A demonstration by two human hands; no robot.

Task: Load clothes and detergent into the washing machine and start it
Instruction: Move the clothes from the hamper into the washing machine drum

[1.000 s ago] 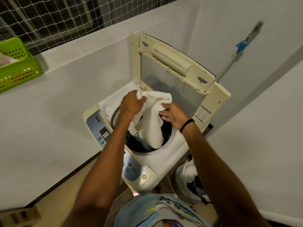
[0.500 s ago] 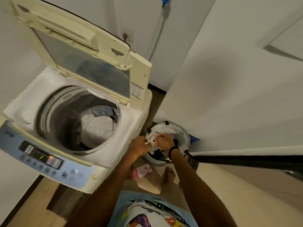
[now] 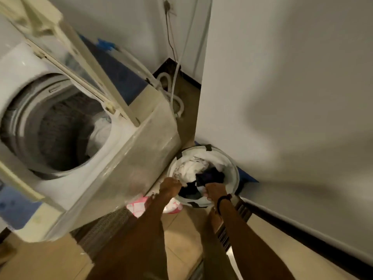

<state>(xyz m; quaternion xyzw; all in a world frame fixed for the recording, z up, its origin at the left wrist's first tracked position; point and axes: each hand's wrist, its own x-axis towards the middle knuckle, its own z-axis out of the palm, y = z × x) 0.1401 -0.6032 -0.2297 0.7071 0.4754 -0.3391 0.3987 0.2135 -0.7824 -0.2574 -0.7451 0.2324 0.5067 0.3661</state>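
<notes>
A top-loading washing machine stands at the left with its lid raised; white clothes lie deep in its drum. On the floor to its right sits a round white laundry basket holding white clothes and dark clothes. My left hand is at the basket's near-left rim, fingers closed on white cloth. My right hand, with a black wristband, is at the near rim, closed on dark cloth. A pink and white pack lies on the floor beside the machine.
White walls close in at the right and back. Hoses and a cable run down behind the machine. A striped mat lies under the machine's front. Tan floor tiles spread below.
I let go of the white towel, which now lies in the drum. My view swung right and down, and both hands moved to the basket and reached into its clothes.
</notes>
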